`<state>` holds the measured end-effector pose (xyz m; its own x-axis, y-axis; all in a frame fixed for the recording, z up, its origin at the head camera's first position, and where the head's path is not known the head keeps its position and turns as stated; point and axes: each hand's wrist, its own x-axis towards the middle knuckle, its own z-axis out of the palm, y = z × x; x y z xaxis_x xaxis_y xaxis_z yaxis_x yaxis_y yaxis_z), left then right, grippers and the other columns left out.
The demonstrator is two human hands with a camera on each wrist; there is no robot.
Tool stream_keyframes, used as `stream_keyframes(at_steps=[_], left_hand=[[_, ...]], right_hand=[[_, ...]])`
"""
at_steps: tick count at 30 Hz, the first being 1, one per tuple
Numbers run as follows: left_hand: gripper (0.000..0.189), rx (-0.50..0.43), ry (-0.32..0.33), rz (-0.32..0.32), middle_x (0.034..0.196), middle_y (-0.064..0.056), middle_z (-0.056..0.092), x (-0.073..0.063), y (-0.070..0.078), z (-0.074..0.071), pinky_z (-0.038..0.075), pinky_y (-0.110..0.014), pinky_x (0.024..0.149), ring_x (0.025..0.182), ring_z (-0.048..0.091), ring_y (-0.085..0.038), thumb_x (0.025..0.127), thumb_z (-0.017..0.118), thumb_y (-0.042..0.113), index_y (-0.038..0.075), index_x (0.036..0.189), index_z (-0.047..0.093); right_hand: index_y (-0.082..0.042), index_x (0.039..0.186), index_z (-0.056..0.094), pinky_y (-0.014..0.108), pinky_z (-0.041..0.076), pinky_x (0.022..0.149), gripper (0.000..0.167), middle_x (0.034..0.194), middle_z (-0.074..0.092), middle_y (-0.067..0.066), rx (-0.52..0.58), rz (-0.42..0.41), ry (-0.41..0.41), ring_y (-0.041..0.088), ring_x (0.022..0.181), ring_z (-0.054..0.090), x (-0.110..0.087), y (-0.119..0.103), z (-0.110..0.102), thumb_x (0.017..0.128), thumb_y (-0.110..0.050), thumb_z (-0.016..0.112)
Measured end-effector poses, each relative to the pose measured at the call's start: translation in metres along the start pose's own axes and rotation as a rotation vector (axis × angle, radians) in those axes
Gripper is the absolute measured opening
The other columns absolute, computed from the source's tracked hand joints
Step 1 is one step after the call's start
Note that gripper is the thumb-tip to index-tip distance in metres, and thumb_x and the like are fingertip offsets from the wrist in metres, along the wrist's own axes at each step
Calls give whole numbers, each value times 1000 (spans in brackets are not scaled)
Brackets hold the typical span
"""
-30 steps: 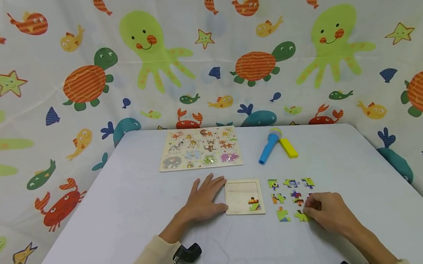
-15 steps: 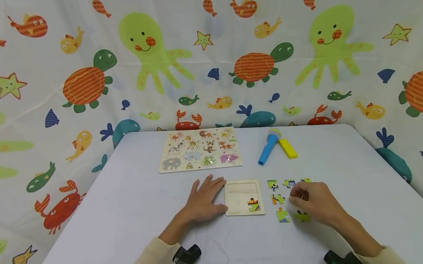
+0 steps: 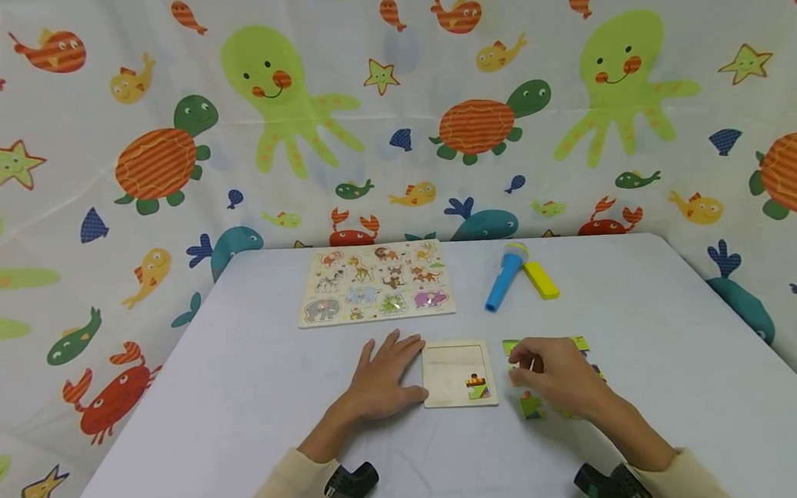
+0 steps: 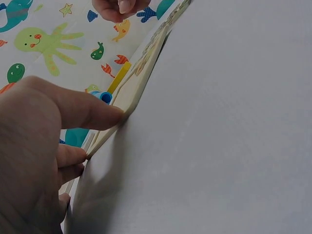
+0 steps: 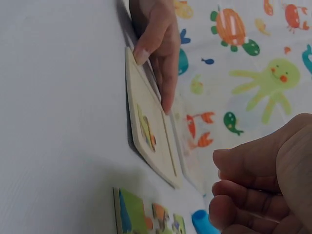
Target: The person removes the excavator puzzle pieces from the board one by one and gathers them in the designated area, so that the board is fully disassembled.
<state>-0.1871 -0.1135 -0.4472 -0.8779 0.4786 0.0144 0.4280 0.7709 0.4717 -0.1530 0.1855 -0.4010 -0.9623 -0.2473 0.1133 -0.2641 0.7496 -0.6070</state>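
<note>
My left hand lies spread on the cloth, its fingertips and thumb touching the left edge of a small wooden puzzle tray. One jigsaw piece sits in the tray's lower right corner. The left wrist view shows the left hand with its thumb against the tray rim. To the right of the tray, my right hand hovers over several loose jigsaw pieces, hiding some of them. In the right wrist view the right hand has loosely bent fingers, with no piece visible between them.
Behind the tray lies a larger animal puzzle board. At the back right are a blue toy microphone and a yellow block. A curtain printed with sea animals hangs behind the white-covered table.
My right hand has moved left across the loose pieces toward the tray, uncovering a piece on the right side. The left hand and the tray have stayed in place.
</note>
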Motion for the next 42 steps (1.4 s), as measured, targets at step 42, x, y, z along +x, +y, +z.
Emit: stream_keyframes(at_steps=[42], left_hand=[[77, -8, -2, -16, 162, -3, 38, -3, 3, 1, 3, -62, 122, 156, 17, -32, 87, 69, 38, 14, 155, 42]], right_hand=[[-11, 92, 78, 29, 42, 60, 19, 70, 56, -4, -37, 120, -99, 14, 69, 51, 10, -16, 47, 75, -11, 87]])
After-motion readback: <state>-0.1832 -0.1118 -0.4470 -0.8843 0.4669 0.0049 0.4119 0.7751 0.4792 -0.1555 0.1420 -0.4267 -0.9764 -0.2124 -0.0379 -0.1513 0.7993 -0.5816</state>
